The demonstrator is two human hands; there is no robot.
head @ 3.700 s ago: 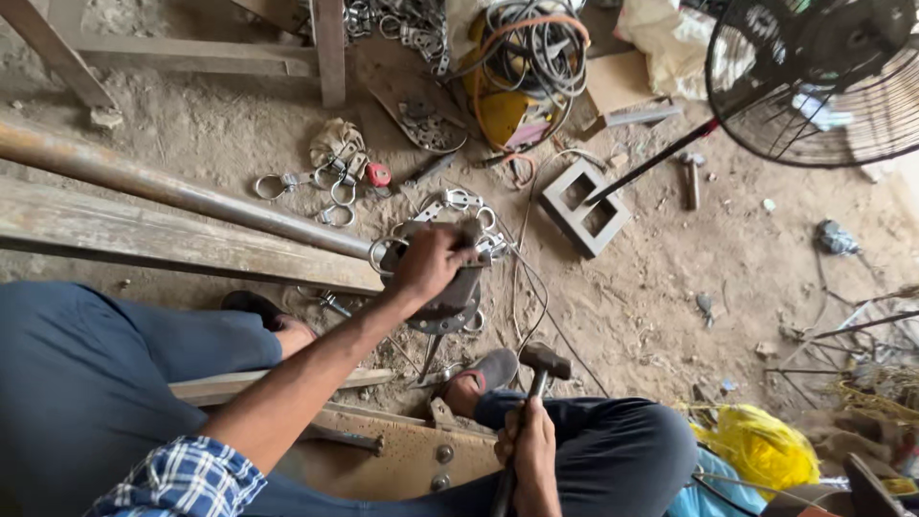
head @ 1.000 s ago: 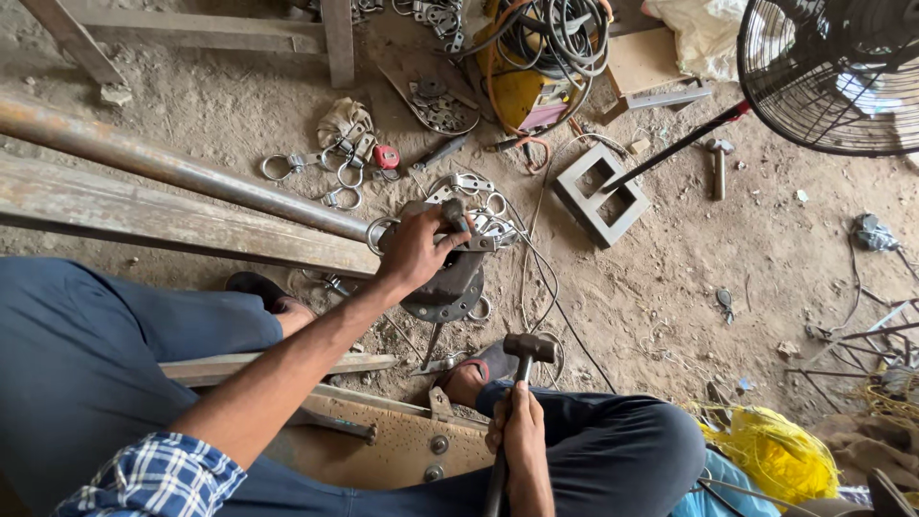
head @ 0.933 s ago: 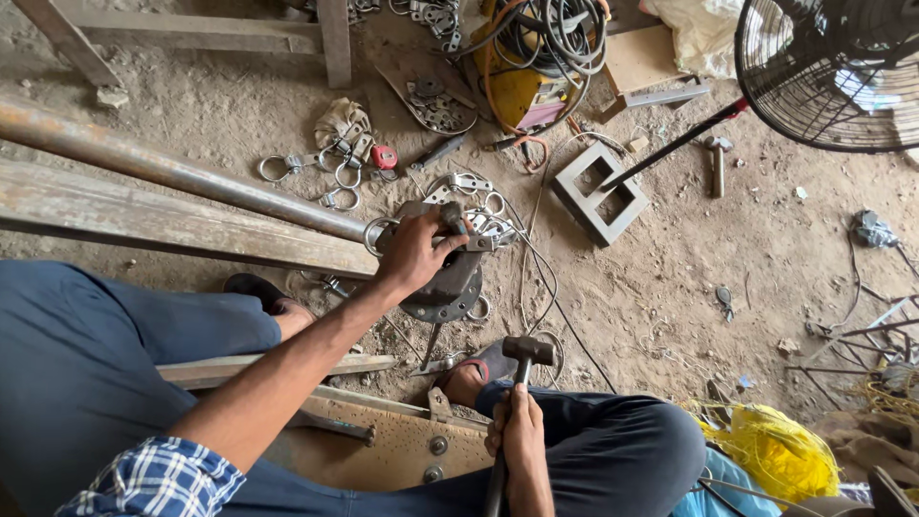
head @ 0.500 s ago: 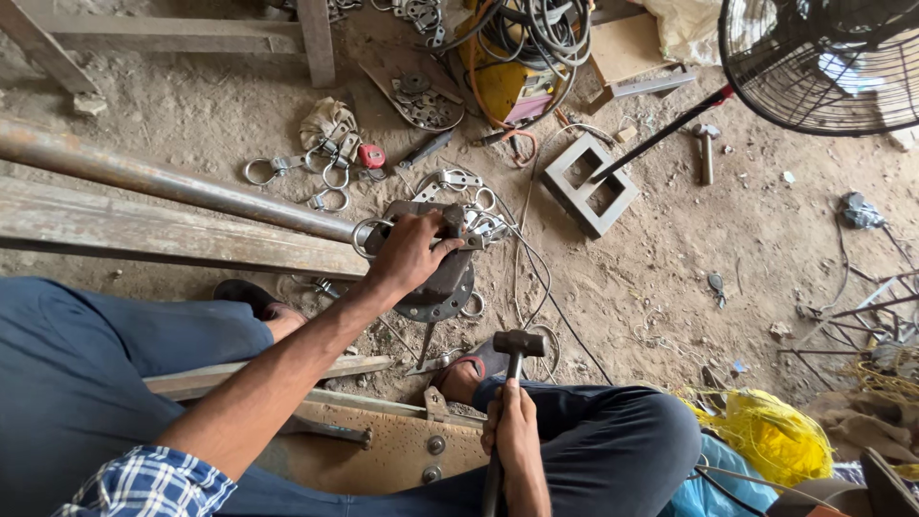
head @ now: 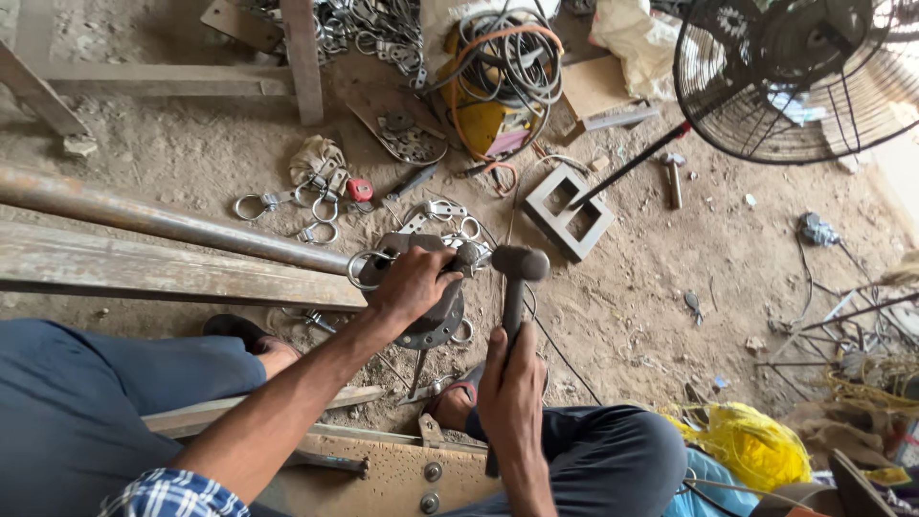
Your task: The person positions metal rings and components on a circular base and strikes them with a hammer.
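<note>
- Here, at far left, a rusty steel pipe (head: 172,222) runs rightward over a wooden beam (head: 163,278) toward my work.
- My left hand (head: 414,285) is closed over a small metal clamp piece (head: 458,257), pinning it on the round iron block (head: 436,321) in the middle of the dirt floor.
- My right hand (head: 512,375), nearer me, is wrapped tight round the hammer (head: 517,278); its handle points away from me, with the head just right of the clamp, level with it.
- Farther right stand a square metal bracket (head: 567,213) and a black fan (head: 804,72).
</note>
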